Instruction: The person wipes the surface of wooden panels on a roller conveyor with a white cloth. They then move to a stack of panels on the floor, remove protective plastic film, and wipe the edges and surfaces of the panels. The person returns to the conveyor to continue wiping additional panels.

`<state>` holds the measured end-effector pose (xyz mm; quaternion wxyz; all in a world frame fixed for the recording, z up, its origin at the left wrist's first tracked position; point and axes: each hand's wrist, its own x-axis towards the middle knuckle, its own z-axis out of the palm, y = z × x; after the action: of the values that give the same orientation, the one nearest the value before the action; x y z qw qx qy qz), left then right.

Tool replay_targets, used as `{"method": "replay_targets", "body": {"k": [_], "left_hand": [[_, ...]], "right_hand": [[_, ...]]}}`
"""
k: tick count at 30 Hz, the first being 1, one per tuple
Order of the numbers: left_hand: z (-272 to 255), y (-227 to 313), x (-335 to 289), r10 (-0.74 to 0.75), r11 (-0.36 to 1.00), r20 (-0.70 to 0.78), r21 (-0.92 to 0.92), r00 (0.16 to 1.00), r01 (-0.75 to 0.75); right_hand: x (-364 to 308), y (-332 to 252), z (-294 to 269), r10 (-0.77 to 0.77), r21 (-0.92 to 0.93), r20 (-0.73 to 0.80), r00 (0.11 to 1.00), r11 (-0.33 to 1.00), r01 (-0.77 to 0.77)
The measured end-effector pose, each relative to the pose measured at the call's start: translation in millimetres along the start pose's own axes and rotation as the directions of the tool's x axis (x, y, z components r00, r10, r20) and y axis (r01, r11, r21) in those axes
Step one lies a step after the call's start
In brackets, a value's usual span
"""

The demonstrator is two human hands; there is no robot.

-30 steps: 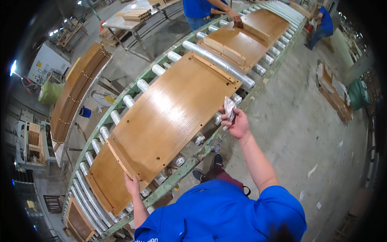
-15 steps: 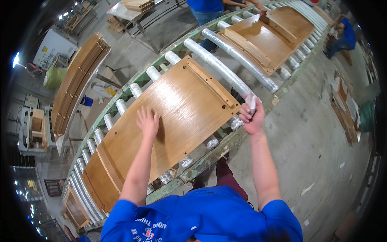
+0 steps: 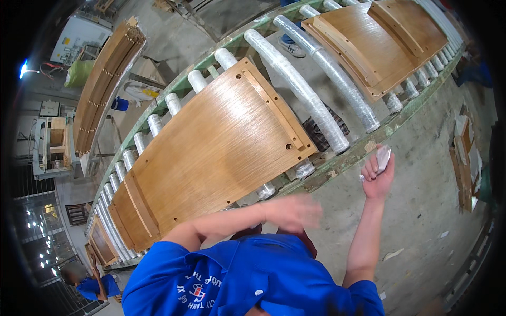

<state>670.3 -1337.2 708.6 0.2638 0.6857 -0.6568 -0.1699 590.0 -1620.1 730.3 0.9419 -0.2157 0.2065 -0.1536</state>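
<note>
A large tapered wooden panel [image 3: 211, 142] lies on the rollers, with a drilled wooden strip [image 3: 271, 108] across its wide end and another strip [image 3: 141, 205] near its narrow end. My left hand [image 3: 295, 210] is off the panel, in front of my body, its fingers smeared by motion. Out to the right, beyond the conveyor's edge, my right hand [image 3: 377, 179] is closed around a small folded whitish pad [image 3: 383, 158]. It touches neither the panel nor the rollers.
A green-framed roller conveyor [image 3: 311, 181] with film-wrapped rollers [image 3: 300, 87] curves past me. Another wooden panel [image 3: 379, 45] lies farther along it at the right. Stacked curved wooden boards [image 3: 103, 89] stand at the left. A person in blue [image 3: 100, 284] is at the lower left.
My left hand has left the panel's surface and swung right across my body. My right hand has moved right, away from the panel's corner, still holding the pad. The whole view has shifted.
</note>
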Motion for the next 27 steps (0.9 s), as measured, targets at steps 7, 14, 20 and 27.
{"method": "replay_targets", "body": {"k": [7, 14, 20, 27], "left_hand": [[-42.7, -98.3, -87.0, -0.631, 0.402, -0.667, 0.154, 0.395, 0.903], [-30.0, -94.9, -91.7, -0.696, 0.398, -0.575, 0.189, 0.43, 0.898], [-34.1, -96.2, -96.4, -0.72, 0.36, -0.562, 0.2, 0.407, 0.911], [-35.4, -98.1, -96.7, -0.743, 0.352, -0.535, 0.199, 0.402, 0.915]], "right_hand": [[113.4, 71.4, 62.0, 0.187, -0.168, 0.013, 0.982, 0.969, -0.182], [217.5, 181.2, 107.4, -0.003, -0.623, 0.103, 0.995, 0.779, 0.067], [255.2, 215.7, 137.6, -0.085, -0.94, 0.281, 0.956, 0.177, 0.292], [267.1, 231.6, 144.1, -0.132, -0.904, 0.428, 0.894, -0.065, 0.423]]}}
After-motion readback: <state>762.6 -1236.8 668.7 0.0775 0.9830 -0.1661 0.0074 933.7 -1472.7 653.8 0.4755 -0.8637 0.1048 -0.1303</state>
